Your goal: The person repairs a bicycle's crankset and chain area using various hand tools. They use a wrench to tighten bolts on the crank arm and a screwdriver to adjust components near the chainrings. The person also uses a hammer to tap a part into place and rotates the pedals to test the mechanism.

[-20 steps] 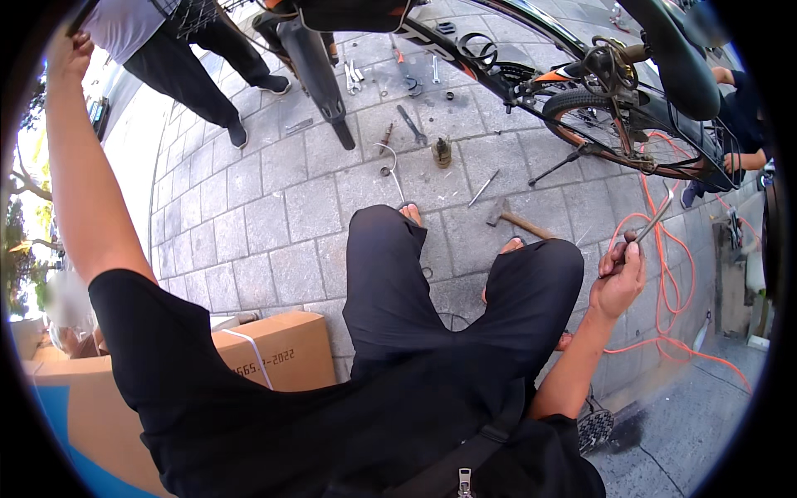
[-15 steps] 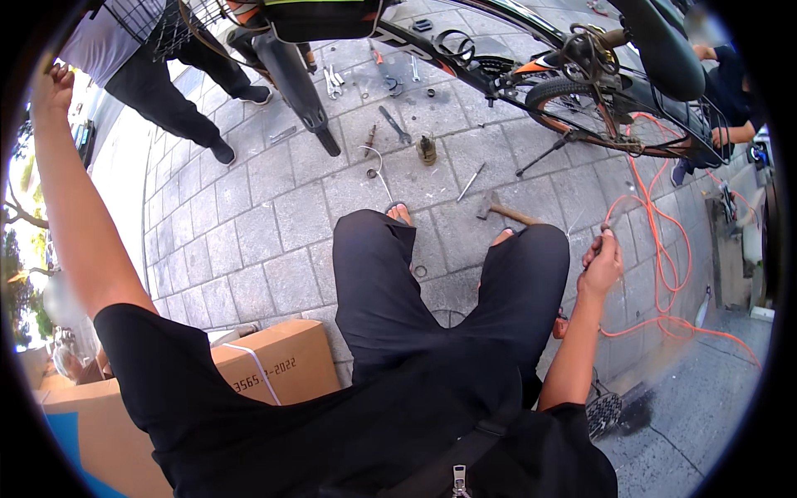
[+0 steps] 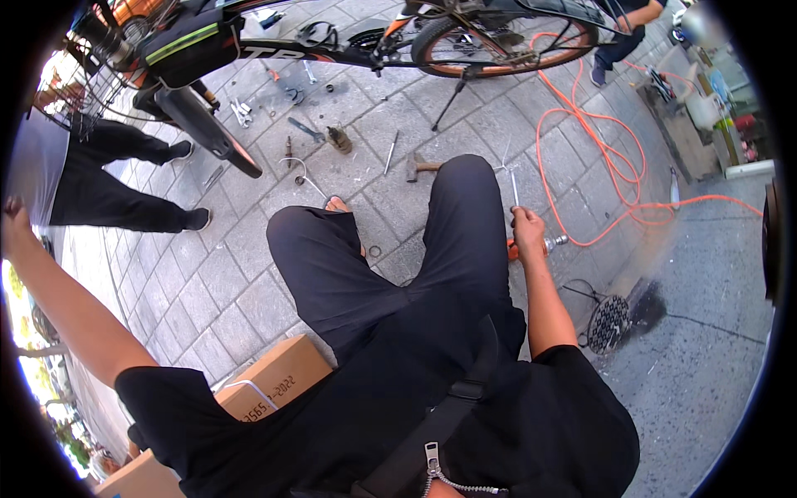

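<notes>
My left hand (image 3: pixel 15 226) is raised at the far left rim, its fingers curled in; what they hold, if anything, is too dark to make out. Low beside my right knee, my right hand (image 3: pixel 529 231) is closed around a slim, light-coloured metal rod (image 3: pixel 515 189) that points away from me. The rod's exact kind is unclear. An orange power tool (image 3: pixel 512 250) lies on the ground, partly hidden behind my right forearm. Beyond my right knee lies a hammer (image 3: pixel 413 169), with a thin metal tool (image 3: pixel 391 153) and a small brownish bottle (image 3: pixel 339 139) farther left.
A bicycle (image 3: pixel 465 50) stands on its kickstand across the far side. Wrenches (image 3: pixel 241 113) lie on the paving near its front wheel. An orange cable (image 3: pixel 614 158) loops at right. Cardboard boxes (image 3: pixel 278 378) sit at left. One person (image 3: pixel 124 174) stands at left, another (image 3: pixel 618 50) far right.
The view has swung to the right, so the bicycle and tools sit farther left. The slim rod in my right hand now shows. My left hand has slipped toward the rim.
</notes>
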Available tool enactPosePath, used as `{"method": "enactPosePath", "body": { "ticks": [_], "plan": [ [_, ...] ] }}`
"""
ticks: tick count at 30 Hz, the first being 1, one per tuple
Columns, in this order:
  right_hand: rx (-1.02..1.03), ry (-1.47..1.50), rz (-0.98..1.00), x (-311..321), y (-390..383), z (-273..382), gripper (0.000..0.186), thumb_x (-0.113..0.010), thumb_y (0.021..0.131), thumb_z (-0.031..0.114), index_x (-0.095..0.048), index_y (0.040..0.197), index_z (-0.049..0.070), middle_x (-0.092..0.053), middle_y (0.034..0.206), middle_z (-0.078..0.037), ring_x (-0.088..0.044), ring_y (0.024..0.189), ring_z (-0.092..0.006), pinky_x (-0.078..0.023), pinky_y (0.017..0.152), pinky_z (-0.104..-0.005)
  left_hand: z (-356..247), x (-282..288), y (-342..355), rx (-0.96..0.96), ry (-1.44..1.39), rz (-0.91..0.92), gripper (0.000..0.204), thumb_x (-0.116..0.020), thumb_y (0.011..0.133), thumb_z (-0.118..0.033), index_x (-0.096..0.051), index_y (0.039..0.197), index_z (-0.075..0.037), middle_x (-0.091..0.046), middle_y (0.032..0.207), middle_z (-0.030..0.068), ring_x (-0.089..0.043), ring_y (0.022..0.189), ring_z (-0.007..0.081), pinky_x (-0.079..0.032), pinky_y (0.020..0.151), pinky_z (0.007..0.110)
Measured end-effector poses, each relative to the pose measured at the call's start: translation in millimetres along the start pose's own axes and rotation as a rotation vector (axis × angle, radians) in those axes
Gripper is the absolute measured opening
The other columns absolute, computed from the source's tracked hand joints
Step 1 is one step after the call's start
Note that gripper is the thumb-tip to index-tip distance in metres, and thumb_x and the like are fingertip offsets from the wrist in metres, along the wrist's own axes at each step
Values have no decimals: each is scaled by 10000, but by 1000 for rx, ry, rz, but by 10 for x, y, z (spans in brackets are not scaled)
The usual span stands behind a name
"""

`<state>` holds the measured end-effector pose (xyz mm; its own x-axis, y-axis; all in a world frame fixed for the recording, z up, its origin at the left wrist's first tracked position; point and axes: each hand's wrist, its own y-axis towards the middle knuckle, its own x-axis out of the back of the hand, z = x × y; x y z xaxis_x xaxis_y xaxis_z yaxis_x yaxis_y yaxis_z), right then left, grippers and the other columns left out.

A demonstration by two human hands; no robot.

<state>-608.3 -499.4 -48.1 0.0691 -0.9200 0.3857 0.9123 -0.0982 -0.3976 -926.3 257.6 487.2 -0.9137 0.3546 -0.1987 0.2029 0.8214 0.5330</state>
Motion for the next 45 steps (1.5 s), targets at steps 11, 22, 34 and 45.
{"method": "enactPosePath", "body": {
  "ticks": [11,22,34,45],
  "plan": [
    [107,-294,64,102,128,-849,333,-640,946,290,-776,1091,23,-666,716,-51,-593,505,-139,-482,450,-311,198,-2445,-4347,237,-842,1744,141,-728,904,-14,-747,1037,31,-742,1085,215,-743,740,251,-588,615,343],
    [107,-459,71,169,-308,-784,399,-582,869,319,-776,987,-10,-744,918,-261,-738,908,-388,-561,891,-451,-140,-2996,-5327,635,-1367,2094,236,-491,832,85,-636,1006,17,-706,915,99,-675,660,262,-489,562,348],
    [59,-481,199,270,-233,-1501,389,-583,917,321,-758,1012,-13,-739,957,-261,-732,934,-406,-554,859,-468,-115,-2710,-5049,361,-1308,1971,275,-565,784,1,-747,969,-91,-616,933,69,-596,603,213,-429,485,316],
    [-14,-301,321,461,-177,-1956,338,-610,943,247,-743,1035,-49,-747,891,-227,-737,879,-299,-542,821,-435,-85,-2541,-4879,226,-1320,2041,170,-615,699,-48,-682,843,-109,-494,938,88,-565,735,244,-439,545,366]
  ]
}}
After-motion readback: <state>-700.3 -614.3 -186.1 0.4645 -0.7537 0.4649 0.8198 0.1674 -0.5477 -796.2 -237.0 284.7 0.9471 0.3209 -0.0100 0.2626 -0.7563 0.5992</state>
